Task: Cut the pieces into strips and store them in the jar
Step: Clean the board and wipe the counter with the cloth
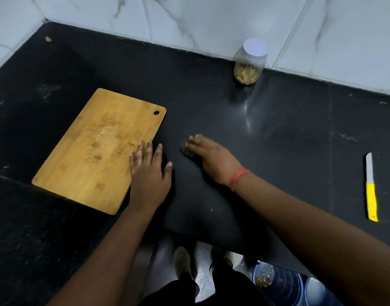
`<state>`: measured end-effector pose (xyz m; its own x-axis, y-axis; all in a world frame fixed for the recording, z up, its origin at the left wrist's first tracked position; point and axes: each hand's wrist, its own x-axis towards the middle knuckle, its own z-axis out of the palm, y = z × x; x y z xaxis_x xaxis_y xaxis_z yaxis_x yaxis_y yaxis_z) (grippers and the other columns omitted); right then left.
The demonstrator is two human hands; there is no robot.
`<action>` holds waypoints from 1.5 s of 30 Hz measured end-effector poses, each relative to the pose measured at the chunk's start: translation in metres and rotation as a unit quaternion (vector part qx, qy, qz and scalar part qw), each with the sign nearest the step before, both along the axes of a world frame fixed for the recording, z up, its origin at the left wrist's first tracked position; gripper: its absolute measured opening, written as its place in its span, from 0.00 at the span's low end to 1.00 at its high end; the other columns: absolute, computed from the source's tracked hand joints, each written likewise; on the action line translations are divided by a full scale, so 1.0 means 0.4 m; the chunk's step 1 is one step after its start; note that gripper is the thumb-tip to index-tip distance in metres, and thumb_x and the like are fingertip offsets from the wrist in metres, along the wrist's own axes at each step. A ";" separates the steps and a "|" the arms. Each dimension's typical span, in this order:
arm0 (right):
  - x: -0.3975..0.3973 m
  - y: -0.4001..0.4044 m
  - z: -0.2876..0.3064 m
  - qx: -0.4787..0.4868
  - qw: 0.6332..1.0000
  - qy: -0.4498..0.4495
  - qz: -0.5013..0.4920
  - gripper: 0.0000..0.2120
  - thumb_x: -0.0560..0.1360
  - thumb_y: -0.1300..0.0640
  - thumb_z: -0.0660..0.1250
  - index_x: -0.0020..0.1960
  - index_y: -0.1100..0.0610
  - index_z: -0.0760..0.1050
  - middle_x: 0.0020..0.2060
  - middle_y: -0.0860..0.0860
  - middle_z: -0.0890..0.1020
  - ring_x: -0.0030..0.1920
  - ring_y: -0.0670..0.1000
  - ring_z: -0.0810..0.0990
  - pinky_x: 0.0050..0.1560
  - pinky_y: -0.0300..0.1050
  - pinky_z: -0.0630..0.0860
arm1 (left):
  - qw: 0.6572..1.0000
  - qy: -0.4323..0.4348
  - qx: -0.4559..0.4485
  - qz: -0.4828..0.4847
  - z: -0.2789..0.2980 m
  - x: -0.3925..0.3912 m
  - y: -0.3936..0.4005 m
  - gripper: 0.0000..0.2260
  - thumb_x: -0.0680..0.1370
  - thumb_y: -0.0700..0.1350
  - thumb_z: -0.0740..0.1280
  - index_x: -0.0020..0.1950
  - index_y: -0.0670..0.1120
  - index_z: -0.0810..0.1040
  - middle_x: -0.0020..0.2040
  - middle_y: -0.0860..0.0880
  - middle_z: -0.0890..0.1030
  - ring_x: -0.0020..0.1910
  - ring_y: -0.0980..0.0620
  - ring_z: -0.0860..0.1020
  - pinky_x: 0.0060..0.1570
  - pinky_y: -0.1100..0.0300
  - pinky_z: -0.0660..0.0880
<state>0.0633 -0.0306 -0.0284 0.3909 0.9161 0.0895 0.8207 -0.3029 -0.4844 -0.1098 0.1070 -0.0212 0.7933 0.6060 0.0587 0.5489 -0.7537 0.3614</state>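
1. The cutting looks finished: the bamboo cutting board [97, 149] under the left hand's fingertips is bare, and the lidded plastic jar [251, 61], well beyond the right hand against the tiled wall, already holds pale strips.
2. The left hand [148, 171] lies flat with its fingers straight and spread, their tips over the board's near right edge; it holds nothing.
3. The right hand [208, 154] rests palm down on the black desk [278, 133], just right of the left hand, fingers curved over a small brownish scrap [187, 151] at its fingertips. Blur hides whether it pinches the scrap or only covers it.
4. I judge this to be the last gathering of leftovers. The next move calls for a firm grip on the scrap, then either the jar's lid off or the scrap discarded.
5. The board's long axis runs from near the left forearm away and rightward, its hanging hole at the far right corner.
6. The yellow-handled knife [371, 188] lies far right of the right hand, blade pointing away from the person.
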 end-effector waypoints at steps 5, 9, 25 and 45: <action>0.037 -0.042 0.045 0.111 0.974 0.079 -0.181 0.24 0.73 0.68 0.60 0.66 0.56 0.76 0.66 0.50 0.77 0.68 0.50 0.73 0.73 0.37 0.62 | 1.000 -0.002 0.001 0.001 0.004 -0.044 0.028 0.27 0.82 0.54 0.56 0.79 0.44 0.63 0.81 0.43 0.57 0.81 0.43 0.49 0.78 0.41 0.47; 0.215 0.051 0.041 0.014 0.936 0.042 -0.350 0.26 0.76 0.68 0.59 0.74 0.57 0.67 0.77 0.60 0.58 0.75 0.59 0.61 0.75 0.42 0.57 | 1.000 0.009 0.003 0.000 0.001 -0.085 0.040 0.27 0.83 0.54 0.54 0.80 0.44 0.62 0.82 0.44 0.55 0.82 0.44 0.48 0.78 0.41 0.47; -0.247 -0.003 0.051 0.031 0.994 0.102 0.018 0.28 0.69 0.74 0.61 0.65 0.56 0.78 0.67 0.52 0.76 0.70 0.45 0.69 0.74 0.41 0.62 | 1.000 0.014 0.000 -0.022 -0.001 -0.212 0.053 0.28 0.82 0.56 0.53 0.79 0.44 0.63 0.81 0.43 0.57 0.81 0.43 0.49 0.78 0.41 0.46; -0.433 -0.250 0.052 0.083 0.988 0.087 -0.096 0.27 0.71 0.71 0.61 0.68 0.57 0.75 0.68 0.53 0.75 0.71 0.50 0.70 0.74 0.40 0.61 | 1.000 0.011 -0.028 0.002 0.026 -0.229 -0.129 0.26 0.84 0.53 0.58 0.80 0.45 0.61 0.82 0.43 0.56 0.81 0.44 0.48 0.79 0.41 0.45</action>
<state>-0.1098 -0.1307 -0.0077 0.5794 0.8014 0.1485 0.6560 -0.3504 -0.6685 -0.2016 0.0554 -0.0108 0.7911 0.6117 0.0068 0.5610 -0.7299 0.3906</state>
